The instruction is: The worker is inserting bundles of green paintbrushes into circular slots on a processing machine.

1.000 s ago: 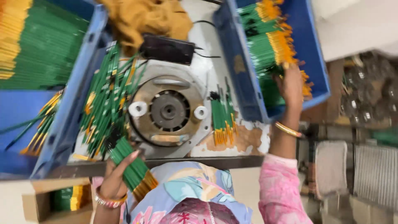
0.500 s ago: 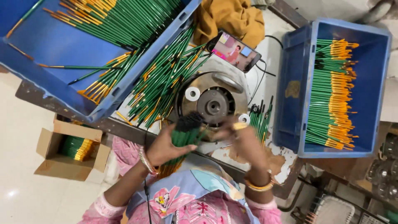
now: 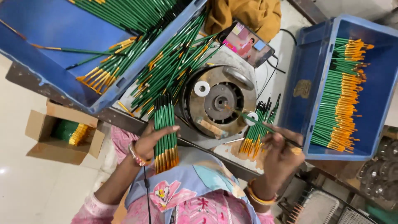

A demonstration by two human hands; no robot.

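Observation:
My left hand [image 3: 152, 141] grips a bundle of green sticks with yellow ends [image 3: 165, 132], held upright in front of my chest. My right hand [image 3: 281, 152] holds a single green stick [image 3: 259, 124] and points its tip at the hub of a round metal motor machine [image 3: 219, 103] on the bench. A small pile of the same sticks [image 3: 258, 130] lies just left of my right hand. Many loose sticks [image 3: 174, 70] lie spread to the left of the machine.
A blue crate [image 3: 62, 29] at the upper left and a blue crate [image 3: 309, 91] at the right both hold green sticks. A phone [image 3: 248, 45] with a lit screen leans behind the machine near a mustard cloth [image 3: 244, 14]. A cardboard box [image 3: 54, 132] with sticks sits on the floor.
My hands have separated: the left keeps the bundle, the right has drawn out one stick and brought it to the machine's hub. A second ago the right hand reached into the right crate.

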